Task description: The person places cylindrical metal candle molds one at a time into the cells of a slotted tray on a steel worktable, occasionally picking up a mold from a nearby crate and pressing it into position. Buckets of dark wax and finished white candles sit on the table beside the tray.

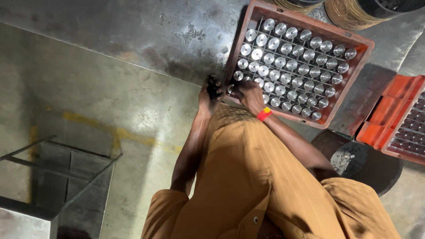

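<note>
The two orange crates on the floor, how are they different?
The near crate shows whole, while the far crate is cut off by the picture's right edge. The near crate's cells hold bright silver metal cylinders; the far crate's look dark, their contents unclear. The left hand and right hand are at the near crate's corner; none is near the far crate. Both are orange with grid dividers.

Red crate (364, 44), silver cylinders (292, 57), ochre ribbed shirt (248, 172).

Dim, warm light; floor glare, soft shadows.
</note>
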A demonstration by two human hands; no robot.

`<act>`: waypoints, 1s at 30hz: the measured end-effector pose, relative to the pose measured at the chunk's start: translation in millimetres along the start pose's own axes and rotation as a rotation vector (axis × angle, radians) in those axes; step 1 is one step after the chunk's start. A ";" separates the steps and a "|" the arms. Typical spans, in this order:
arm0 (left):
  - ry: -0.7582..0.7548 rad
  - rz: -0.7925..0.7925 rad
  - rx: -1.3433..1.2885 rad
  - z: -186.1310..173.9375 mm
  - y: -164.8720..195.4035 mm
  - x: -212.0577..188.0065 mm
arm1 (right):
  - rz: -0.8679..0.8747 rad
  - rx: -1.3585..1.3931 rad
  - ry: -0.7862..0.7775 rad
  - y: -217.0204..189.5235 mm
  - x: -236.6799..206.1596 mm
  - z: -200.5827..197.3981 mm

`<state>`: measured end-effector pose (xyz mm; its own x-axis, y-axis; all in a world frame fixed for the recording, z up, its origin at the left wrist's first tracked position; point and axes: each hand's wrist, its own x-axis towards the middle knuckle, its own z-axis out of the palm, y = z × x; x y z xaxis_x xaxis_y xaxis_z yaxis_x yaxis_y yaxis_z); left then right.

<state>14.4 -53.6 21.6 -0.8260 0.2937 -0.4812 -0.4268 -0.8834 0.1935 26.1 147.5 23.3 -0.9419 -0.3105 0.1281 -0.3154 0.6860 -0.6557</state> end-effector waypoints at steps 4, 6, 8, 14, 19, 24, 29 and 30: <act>-0.001 0.010 0.053 -0.3 -1.6 -2.3 | 0.070 -0.082 -0.034 -3.5 18.2 6.8; 0.053 0.068 0.231 3.2 -3.9 -2.0 | 0.088 -0.135 -0.042 -4.8 22.3 3.3; 0.109 0.092 0.414 8.8 -8.2 1.0 | 0.253 0.071 -0.053 -5.8 21.2 -4.3; 0.062 0.410 1.056 24.6 -32.2 19.3 | 0.417 0.595 0.085 -8.0 9.2 -12.2; 0.129 0.286 1.076 22.0 -41.0 20.2 | 0.486 0.598 0.174 -1.2 7.6 -6.3; 0.214 0.144 0.645 16.5 -26.2 12.5 | 0.474 0.427 0.263 4.2 7.5 -14.9; 0.226 0.107 0.558 20.9 -13.6 7.5 | 0.066 -0.014 0.283 -1.7 21.6 -16.7; 0.262 0.105 0.557 21.2 -13.5 7.5 | 0.062 -0.032 0.287 -2.5 26.4 -15.7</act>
<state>6.2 -31.8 33.4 -0.7861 0.0535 -0.6157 -0.5346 -0.5588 0.6340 0.2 147.9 40.0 -0.9522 -0.0717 0.2969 -0.2554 0.7199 -0.6453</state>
